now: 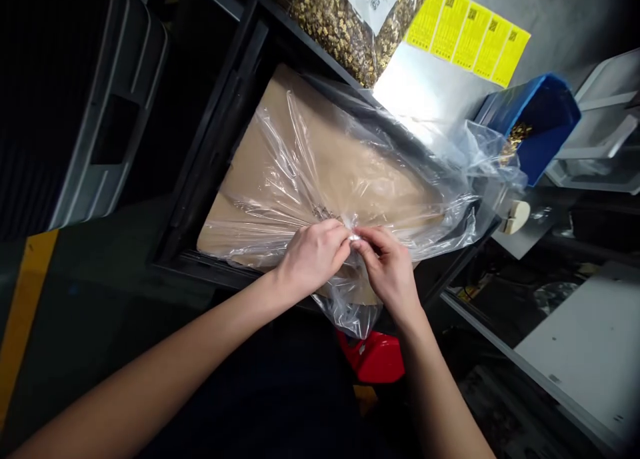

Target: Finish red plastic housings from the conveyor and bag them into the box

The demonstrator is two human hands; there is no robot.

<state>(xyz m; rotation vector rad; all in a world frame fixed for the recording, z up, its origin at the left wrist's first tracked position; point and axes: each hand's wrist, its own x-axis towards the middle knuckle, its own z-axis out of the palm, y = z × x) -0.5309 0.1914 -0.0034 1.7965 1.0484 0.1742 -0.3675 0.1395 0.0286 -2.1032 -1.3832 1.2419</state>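
Both hands meet over a clear plastic bag (320, 172) that lies across a sheet of brown cardboard (300, 132) inside a black crate (220, 112). The left hand (313, 256) and the right hand (387, 266) each have their grip pressed together, pinching a gathered bit of the bag between fingertips. Behind sit a blue bin (543, 126), yellow labels (467, 32) and a sack of small brass parts (345, 26).

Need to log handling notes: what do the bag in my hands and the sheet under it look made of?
Bag: thin clear plastic film, glossy, creased, pinched by left hand and right hand. Sheet: likely matte brown cardboard, flat and stiff-looking.
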